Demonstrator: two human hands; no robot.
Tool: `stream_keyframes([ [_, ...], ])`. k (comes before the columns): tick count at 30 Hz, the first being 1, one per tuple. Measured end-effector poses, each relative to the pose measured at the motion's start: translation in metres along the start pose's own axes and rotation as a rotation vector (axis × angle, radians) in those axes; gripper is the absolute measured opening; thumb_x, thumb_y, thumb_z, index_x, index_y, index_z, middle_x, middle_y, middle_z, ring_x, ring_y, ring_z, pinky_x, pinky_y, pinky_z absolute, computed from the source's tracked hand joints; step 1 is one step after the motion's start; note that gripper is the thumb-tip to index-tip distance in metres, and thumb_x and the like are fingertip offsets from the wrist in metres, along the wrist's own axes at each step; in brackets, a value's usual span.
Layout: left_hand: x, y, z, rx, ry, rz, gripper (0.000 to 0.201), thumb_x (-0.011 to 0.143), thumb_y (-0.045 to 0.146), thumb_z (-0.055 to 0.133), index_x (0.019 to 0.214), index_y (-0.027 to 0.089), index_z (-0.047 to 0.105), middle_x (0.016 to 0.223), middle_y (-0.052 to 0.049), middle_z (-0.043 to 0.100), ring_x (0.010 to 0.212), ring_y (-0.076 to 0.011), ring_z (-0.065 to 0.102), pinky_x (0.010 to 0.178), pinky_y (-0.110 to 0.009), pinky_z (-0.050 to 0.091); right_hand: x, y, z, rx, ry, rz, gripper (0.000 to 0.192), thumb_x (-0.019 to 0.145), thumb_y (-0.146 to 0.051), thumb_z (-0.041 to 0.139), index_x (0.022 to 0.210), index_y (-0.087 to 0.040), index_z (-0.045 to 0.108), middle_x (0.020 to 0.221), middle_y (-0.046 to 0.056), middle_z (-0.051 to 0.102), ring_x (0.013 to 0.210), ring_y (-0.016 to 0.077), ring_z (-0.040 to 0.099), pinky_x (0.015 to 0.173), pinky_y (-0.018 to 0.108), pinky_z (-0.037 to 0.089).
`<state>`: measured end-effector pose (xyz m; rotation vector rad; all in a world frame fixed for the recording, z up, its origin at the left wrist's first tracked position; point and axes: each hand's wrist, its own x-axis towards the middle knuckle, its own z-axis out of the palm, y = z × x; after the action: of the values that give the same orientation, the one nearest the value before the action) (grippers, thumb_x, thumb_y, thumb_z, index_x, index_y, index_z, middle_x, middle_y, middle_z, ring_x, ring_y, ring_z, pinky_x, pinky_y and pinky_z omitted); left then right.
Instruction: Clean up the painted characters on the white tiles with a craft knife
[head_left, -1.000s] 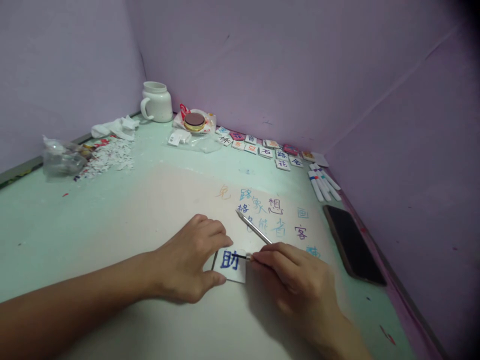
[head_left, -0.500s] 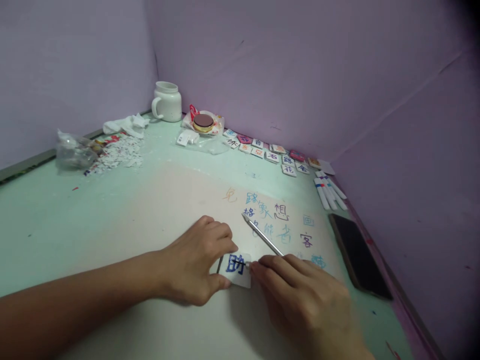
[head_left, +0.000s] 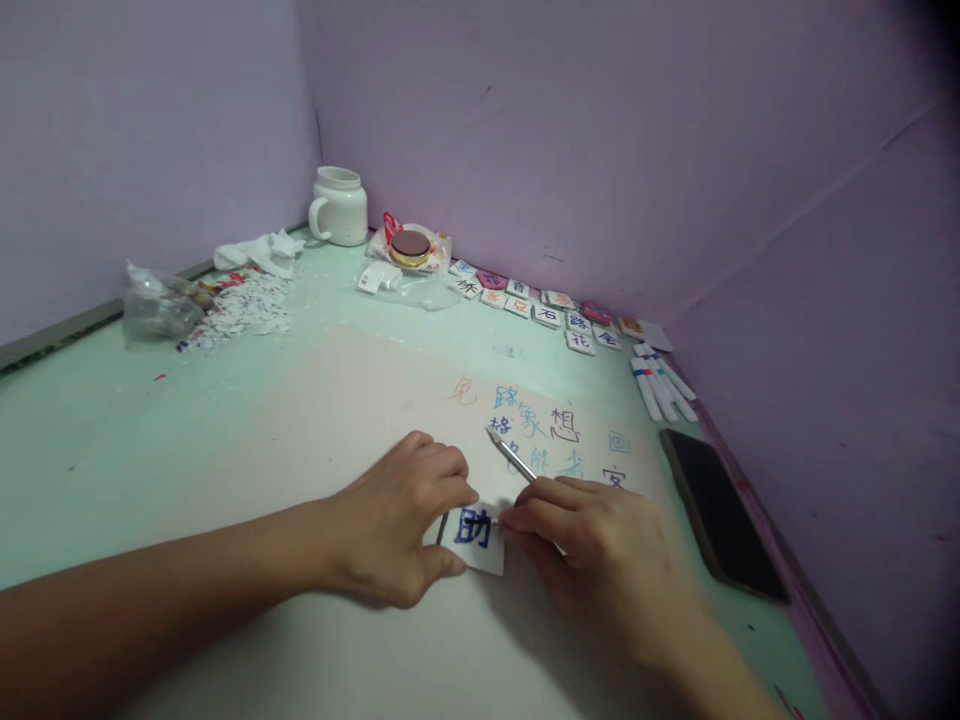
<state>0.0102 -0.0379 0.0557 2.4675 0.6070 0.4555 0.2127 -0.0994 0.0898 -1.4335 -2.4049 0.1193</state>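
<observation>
Right hand slid up, hiding more pen | left hand pinches card

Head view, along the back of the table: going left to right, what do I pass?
Clear plastic bag → shredded paper scraps → white mug → round gold-rimmed tin → rows of character tiles → white markers → black phone.

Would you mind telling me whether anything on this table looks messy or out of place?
Yes: a heap of torn paper scraps is strewn loosely near the left wall beside a crumpled plastic bag, and coloured characters are written straight onto the table.
</observation>
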Motion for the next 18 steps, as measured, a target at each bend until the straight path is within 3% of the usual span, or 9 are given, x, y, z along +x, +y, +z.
stream_keyframes([
  [3,-0.001,-0.001,0.001,-0.002,-0.002,-0.005,0.033,0.063,0.023,0.073,0.094,0.016,0.062,0.092,-0.006,0.053,0.085,-0.0223,0.051,0.084,-0.040,0.036,-0.004,0.006,0.008,0.199,-0.013,0.141,0.015,0.082,-0.019,0.057,0.075,-0.021,0.070,0.068,-0.001,0.069,0.058,0.0122,0.062,0.053,0.024,0.038],
  [7,-0.001,-0.002,0.000,-0.003,-0.008,0.004,0.034,0.065,0.023,0.072,0.096,0.016,0.061,0.093,-0.006,0.053,0.086,-0.0226,0.052,0.084,-0.039,0.035,-0.010,0.011,0.016,0.683,-0.017,0.395,0.007,0.077,-0.023,0.064,0.072,-0.019,0.067,0.070,0.001,0.072,0.062,0.0141,0.064,0.057,0.024,0.047],
  [9,-0.001,-0.001,-0.001,0.000,-0.014,0.005,0.032,0.066,0.022,0.071,0.095,0.016,0.061,0.092,-0.005,0.053,0.087,-0.0229,0.052,0.083,-0.039,0.035,-0.011,0.013,0.015,0.790,0.020,0.457,0.008,0.076,-0.025,0.064,0.073,-0.018,0.067,0.070,0.003,0.072,0.064,0.0153,0.065,0.056,0.024,0.048],
  [13,-0.001,0.000,-0.002,-0.006,-0.017,-0.017,0.030,0.064,0.020,0.072,0.091,0.015,0.060,0.092,-0.005,0.053,0.086,-0.0224,0.050,0.082,-0.039,0.034,-0.015,0.012,0.008,0.554,0.126,0.453,0.012,0.080,-0.028,0.061,0.079,-0.019,0.069,0.072,0.003,0.071,0.062,0.0149,0.064,0.054,0.024,0.047],
  [18,-0.001,-0.001,0.000,-0.007,0.003,-0.002,0.035,0.065,0.020,0.071,0.098,0.016,0.060,0.093,-0.006,0.054,0.089,-0.0239,0.051,0.085,-0.041,0.034,-0.020,0.001,0.001,0.171,0.084,0.163,0.015,0.082,-0.018,0.055,0.080,-0.020,0.070,0.068,0.002,0.068,0.057,0.0147,0.061,0.050,0.024,0.043],
])
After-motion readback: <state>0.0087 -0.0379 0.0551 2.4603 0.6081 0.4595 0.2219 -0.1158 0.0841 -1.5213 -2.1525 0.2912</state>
